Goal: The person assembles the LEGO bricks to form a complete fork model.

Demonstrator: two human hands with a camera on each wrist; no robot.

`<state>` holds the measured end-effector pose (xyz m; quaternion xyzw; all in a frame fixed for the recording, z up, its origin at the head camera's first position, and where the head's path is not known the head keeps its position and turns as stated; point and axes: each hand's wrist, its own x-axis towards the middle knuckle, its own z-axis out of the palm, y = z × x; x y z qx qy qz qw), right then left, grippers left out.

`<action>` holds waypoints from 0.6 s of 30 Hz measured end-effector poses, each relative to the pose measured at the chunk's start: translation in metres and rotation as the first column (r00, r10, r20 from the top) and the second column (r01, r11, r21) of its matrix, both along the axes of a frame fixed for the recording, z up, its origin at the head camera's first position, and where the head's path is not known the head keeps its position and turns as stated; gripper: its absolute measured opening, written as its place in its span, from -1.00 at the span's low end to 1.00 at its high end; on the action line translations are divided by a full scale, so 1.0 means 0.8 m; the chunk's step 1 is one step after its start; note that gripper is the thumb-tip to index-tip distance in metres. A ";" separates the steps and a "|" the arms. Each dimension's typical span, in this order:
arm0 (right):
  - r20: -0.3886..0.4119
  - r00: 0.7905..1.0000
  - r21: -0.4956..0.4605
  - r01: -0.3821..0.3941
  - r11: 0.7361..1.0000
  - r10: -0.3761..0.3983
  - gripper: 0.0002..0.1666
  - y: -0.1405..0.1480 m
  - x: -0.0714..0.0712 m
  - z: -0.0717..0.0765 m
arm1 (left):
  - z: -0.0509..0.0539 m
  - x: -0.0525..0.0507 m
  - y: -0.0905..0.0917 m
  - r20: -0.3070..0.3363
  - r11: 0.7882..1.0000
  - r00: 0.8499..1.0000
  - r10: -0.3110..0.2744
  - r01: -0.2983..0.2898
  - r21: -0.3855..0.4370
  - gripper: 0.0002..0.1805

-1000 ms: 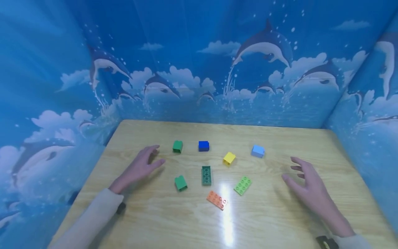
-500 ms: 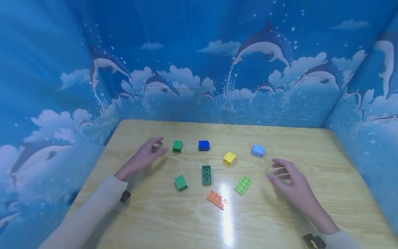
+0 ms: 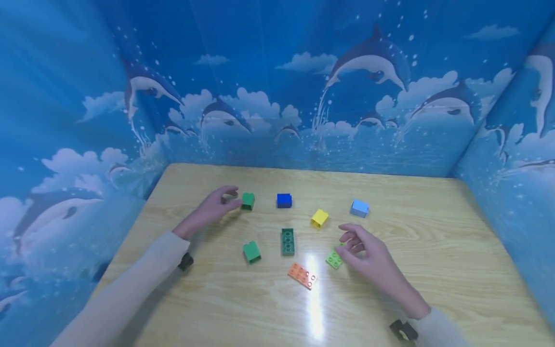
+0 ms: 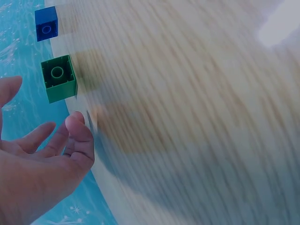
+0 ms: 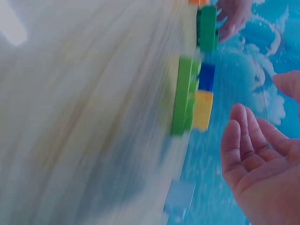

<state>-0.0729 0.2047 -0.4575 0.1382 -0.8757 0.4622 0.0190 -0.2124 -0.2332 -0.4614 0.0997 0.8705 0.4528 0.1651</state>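
Note:
The left hand [image 3: 212, 208] is just left of the upper green brick [image 3: 248, 201], its fingers bent and apart. In the left wrist view that green brick [image 4: 59, 78] shows its hollow underside, beyond the empty hand [image 4: 51, 168]. Over the right part of the light green brick [image 3: 334, 259] hovers the right hand [image 3: 375, 260], fingers loosely bent, holding nothing. The right wrist view shows a gap between this hand [image 5: 262, 159] and the light green brick [image 5: 182, 96].
On the wooden table [image 3: 208, 299] lie a dark blue brick [image 3: 284, 200], a yellow brick [image 3: 319, 218], a light blue brick [image 3: 359, 208], a dark green brick [image 3: 288, 242], another green brick [image 3: 252, 252] and an orange brick [image 3: 302, 275]. A dolphin-print curtain [image 3: 260, 144] surrounds the back and sides.
The right hand has moved left from the table's right side to above the light green brick. The left hand has moved slightly right and away from the body, up beside the green brick.

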 end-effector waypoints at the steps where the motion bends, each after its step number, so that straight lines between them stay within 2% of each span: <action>1: 0.007 1.000 -0.005 -0.014 1.000 0.014 -0.38 -0.007 0.000 0.000 | -0.001 -0.001 0.001 0.003 1.000 1.000 -0.004 0.004 0.001 -0.17; 10: 0.047 0.991 -0.036 -0.124 0.992 0.126 -0.35 -0.069 -0.001 0.006 | -0.005 -0.008 0.006 -0.022 1.000 1.000 -0.016 0.016 -0.001 -0.23; 14: 0.090 0.980 -0.056 -0.175 0.983 0.179 -0.31 -0.094 0.000 0.004 | -0.007 -0.009 0.009 -0.023 1.000 1.000 -0.009 0.009 0.010 -0.27; 18: 0.132 0.966 -0.051 -0.216 0.975 0.221 -0.34 -0.120 0.002 0.001 | -0.008 -0.014 0.013 -0.032 1.000 0.999 -0.027 0.027 0.004 -0.29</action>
